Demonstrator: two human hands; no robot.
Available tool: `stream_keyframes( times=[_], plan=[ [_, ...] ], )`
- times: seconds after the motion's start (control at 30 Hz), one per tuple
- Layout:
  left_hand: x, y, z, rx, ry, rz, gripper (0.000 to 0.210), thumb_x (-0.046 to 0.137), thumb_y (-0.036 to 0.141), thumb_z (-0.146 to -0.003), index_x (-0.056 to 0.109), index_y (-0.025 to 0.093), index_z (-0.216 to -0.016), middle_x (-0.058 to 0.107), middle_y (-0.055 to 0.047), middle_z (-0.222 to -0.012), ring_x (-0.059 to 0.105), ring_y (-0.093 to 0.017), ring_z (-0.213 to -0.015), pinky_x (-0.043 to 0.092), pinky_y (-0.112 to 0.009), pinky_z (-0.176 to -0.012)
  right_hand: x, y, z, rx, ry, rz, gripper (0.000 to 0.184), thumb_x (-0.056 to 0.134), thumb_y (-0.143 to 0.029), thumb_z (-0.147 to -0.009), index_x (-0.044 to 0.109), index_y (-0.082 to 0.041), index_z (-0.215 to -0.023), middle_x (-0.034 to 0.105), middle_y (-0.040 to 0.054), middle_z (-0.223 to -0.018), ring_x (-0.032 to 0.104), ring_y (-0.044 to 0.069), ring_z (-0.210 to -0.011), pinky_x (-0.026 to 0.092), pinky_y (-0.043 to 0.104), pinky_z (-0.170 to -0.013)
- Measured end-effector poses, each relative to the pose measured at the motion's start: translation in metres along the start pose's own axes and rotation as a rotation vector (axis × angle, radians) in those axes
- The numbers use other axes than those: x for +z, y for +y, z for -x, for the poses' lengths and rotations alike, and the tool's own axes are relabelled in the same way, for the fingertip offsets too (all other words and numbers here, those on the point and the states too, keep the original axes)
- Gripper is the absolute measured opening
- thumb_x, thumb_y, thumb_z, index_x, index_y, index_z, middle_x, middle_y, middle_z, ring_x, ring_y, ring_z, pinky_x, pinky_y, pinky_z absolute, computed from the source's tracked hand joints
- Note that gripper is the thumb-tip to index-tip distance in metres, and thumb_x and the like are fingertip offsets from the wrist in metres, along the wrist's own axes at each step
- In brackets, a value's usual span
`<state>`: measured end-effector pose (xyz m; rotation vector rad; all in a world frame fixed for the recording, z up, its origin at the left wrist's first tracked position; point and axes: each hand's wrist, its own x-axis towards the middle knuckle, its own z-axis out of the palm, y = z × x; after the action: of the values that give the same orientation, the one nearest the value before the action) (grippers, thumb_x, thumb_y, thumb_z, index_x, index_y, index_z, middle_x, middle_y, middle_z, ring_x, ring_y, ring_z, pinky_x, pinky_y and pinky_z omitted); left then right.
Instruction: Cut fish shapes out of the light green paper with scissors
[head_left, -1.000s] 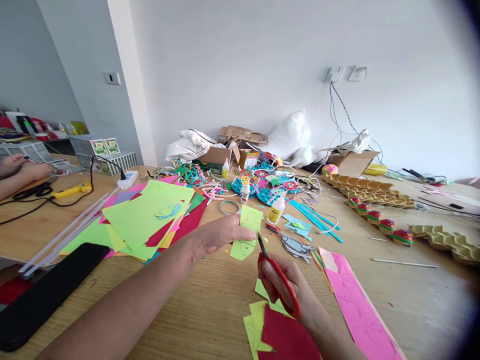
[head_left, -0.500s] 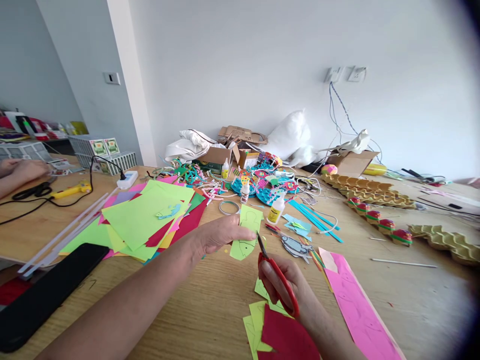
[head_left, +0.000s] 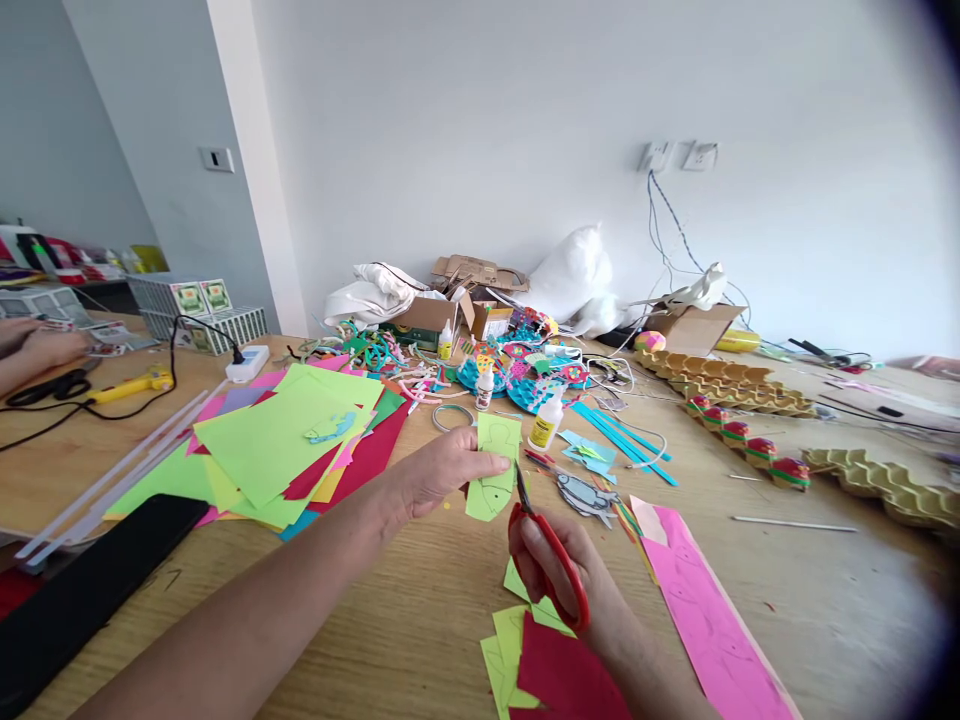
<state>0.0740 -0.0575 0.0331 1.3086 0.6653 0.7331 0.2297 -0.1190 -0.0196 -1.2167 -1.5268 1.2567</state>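
left hand (head_left: 439, 470) pinches green paper piece (head_left: 491, 470) upright above table (head_left: 390, 620) | right hand (head_left: 559, 575) grips red scissors (head_left: 544, 545), blades at paper's right edge | advice: short snips along the drawn line; turn the paper, not the scissors; fingers clear

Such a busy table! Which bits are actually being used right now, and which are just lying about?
In use: left hand, green paper piece, right hand, red scissors.
Lying about: glue bottle, pink paper strip, egg cartons, coloured paper stack.
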Motion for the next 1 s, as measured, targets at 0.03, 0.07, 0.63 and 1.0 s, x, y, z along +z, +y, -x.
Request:
stream_keyframes(
  times=[0.03, 0.07, 0.63, 1.0],
  plan=[
    [0.002, -0.001, 0.0, 0.009, 0.0, 0.018, 0.018, 0.063, 0.029, -0.067, 0.056, 0.014, -0.071, 0.053, 0.003, -0.058, 0.045, -0.006, -0.047, 0.033, -0.018, -0.046, 0.0, -0.001, 0.001, -0.013, -0.003, -0.01, 0.047, 0.045, -0.064, -0.074, 0.048, -0.02, -0.06, 0.039, -0.0072, -0.038, 0.036, 0.009, -0.035, 0.028, 0.021, -0.037],
    [0.003, -0.002, -0.001, 0.017, 0.003, 0.033, 0.017, 0.063, 0.029, -0.066, 0.056, 0.014, -0.071, 0.053, 0.003, -0.058, 0.045, -0.006, -0.048, 0.033, -0.018, -0.046, 0.0, -0.001, 0.001, -0.026, -0.007, -0.019, 0.046, 0.045, -0.063, -0.076, 0.048, -0.02, -0.061, 0.04, -0.007, -0.039, 0.037, 0.009, -0.036, 0.03, 0.022, -0.038],
    [0.011, 0.0, 0.0, 0.072, 0.001, 0.08, 0.01, 0.06, 0.023, -0.066, 0.055, 0.015, -0.064, 0.052, 0.004, -0.056, 0.046, -0.008, -0.051, 0.036, -0.02, -0.051, 0.001, 0.002, 0.003, -0.041, -0.004, -0.057, 0.044, 0.044, -0.06, -0.079, 0.047, -0.02, -0.06, 0.039, -0.0071, -0.037, 0.033, 0.009, -0.035, 0.026, 0.022, -0.039],
    [0.016, -0.004, 0.0, 0.044, 0.061, 0.099, 0.017, 0.063, 0.029, -0.065, 0.056, 0.014, -0.069, 0.055, 0.002, -0.06, 0.047, -0.008, -0.05, 0.035, -0.02, -0.047, 0.002, -0.001, 0.004, -0.07, 0.037, -0.082, 0.044, 0.045, -0.057, -0.08, 0.046, -0.02, -0.057, 0.039, -0.0064, -0.037, 0.034, 0.009, -0.036, 0.026, 0.022, -0.039]
  ],
)
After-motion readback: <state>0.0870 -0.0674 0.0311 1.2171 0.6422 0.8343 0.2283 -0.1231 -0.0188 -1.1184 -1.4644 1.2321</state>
